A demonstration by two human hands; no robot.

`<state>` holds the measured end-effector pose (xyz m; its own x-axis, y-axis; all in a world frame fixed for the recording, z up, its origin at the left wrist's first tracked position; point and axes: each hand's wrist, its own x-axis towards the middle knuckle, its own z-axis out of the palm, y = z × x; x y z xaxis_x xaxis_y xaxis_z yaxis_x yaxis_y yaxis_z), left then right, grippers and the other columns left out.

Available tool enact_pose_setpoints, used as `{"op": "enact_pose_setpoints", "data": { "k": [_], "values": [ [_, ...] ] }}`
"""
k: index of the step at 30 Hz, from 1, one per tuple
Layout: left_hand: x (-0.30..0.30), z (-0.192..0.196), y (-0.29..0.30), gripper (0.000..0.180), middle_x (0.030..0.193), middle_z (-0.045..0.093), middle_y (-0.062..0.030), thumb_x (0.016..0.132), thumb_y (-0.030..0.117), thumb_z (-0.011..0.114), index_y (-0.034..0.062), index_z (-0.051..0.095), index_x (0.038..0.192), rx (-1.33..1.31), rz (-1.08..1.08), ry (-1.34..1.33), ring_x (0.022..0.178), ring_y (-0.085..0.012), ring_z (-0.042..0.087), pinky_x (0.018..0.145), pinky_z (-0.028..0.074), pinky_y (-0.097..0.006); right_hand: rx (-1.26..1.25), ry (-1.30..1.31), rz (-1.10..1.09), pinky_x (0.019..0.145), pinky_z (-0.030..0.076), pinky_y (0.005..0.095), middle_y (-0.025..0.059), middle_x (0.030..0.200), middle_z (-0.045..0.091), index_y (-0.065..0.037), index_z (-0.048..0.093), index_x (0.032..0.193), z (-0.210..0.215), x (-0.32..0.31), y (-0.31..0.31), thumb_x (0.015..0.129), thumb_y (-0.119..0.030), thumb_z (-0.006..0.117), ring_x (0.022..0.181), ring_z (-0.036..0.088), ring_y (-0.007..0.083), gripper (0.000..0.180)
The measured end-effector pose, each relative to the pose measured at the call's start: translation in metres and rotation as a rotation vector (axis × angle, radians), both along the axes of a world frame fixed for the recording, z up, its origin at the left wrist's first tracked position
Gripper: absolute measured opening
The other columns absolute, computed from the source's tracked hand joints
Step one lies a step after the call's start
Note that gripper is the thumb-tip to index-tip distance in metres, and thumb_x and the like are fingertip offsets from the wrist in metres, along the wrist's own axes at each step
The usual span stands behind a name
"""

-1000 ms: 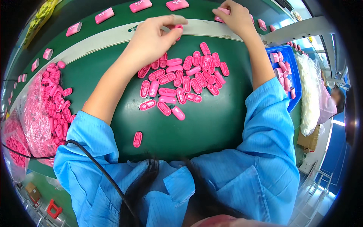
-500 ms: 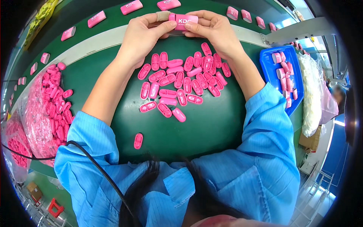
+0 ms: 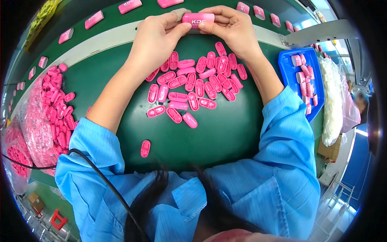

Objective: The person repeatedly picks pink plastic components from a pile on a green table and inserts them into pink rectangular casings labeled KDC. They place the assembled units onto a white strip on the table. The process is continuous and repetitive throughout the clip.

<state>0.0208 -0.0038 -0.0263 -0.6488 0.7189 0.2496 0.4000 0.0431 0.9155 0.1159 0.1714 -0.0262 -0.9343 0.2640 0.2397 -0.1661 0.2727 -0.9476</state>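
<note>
At the far side of the green table, my left hand (image 3: 158,35) and my right hand (image 3: 236,32) hold one pink printed casing (image 3: 198,17) between them, lying lengthwise. Left fingers and thumb close on its rounded left end; the right thumb and fingers pinch the other end. A beige wrap covers a left fingertip. Between my forearms lie several pink oval end caps (image 3: 177,97), many with their hollow side up. One end cap (image 3: 145,148) rests apart, nearer to me.
A curved pale rail (image 3: 117,40) borders the table; beyond it stand several printed casings (image 3: 94,19). On the left, a clear bag (image 3: 38,125) spills pink caps. To the right, a blue tray (image 3: 285,66) holds more casings, beside white bagged material (image 3: 331,101). A black cable (image 3: 100,175) crosses my left sleeve.
The dark gap near the casing's left end no longer shows; that end now looks rounded and flush. My hands have shifted slightly, and the casings beyond the rail appear farther left.
</note>
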Motion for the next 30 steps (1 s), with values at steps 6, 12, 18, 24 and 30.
{"op": "enact_pose_setpoints", "data": {
  "k": [6,12,18,24,30],
  "values": [
    [0.024,0.002,-0.001,0.051,0.099,0.064,-0.0263,0.085,0.000,0.053,-0.0112,0.037,0.132,0.064,0.021,0.086,0.094,-0.0308,0.067,0.079,0.052,-0.033,-0.197,0.036,-0.072,0.082,0.053,0.0258,0.0116,0.101,0.067,0.006,0.058,0.108,0.009,0.005,-0.028,0.085,0.005,0.062,0.092,0.064,0.0142,0.024],
    [0.014,0.025,0.000,0.059,0.097,0.063,-0.0245,0.085,0.001,0.053,-0.0066,0.030,0.139,-0.317,0.081,0.204,0.084,-0.0295,0.066,0.074,0.051,-0.035,-0.093,-0.030,-0.106,0.079,0.053,0.0249,0.0107,0.097,0.068,0.005,0.059,0.108,0.019,-0.014,-0.014,0.085,-0.004,0.066,0.089,0.064,0.0134,0.026],
    [0.002,0.018,-0.025,0.027,0.111,0.060,-0.0174,0.083,0.014,0.065,-0.0019,0.063,0.105,-0.200,0.152,0.535,0.102,-0.0316,0.057,0.090,0.047,-0.038,0.362,-0.127,-0.189,0.077,0.053,0.0295,0.0131,0.091,0.070,0.006,0.062,0.106,0.005,-0.064,0.027,0.080,-0.017,0.070,0.084,0.066,0.0148,0.035],
    [0.022,0.013,-0.050,0.029,0.119,0.060,-0.0112,0.084,0.000,0.054,0.0055,0.064,0.111,-0.153,-0.211,0.776,0.106,-0.0303,0.056,0.095,0.043,-0.039,0.569,-0.076,-0.412,0.078,0.053,0.0318,0.0152,0.093,0.070,0.003,0.065,0.105,-0.004,-0.060,0.076,0.081,-0.022,0.070,0.084,0.068,0.0213,0.035],
    [0.019,-0.012,-0.031,0.023,0.106,0.064,-0.0121,0.085,0.005,0.057,0.0045,0.063,0.107,-0.080,-0.030,0.773,0.101,-0.0310,0.058,0.090,0.045,-0.039,0.896,0.052,-0.420,0.083,0.049,0.0395,0.0184,0.095,0.067,0.001,0.067,0.098,-0.008,-0.075,0.050,0.084,-0.027,0.064,0.090,0.062,0.0314,0.032]
  ]
}}
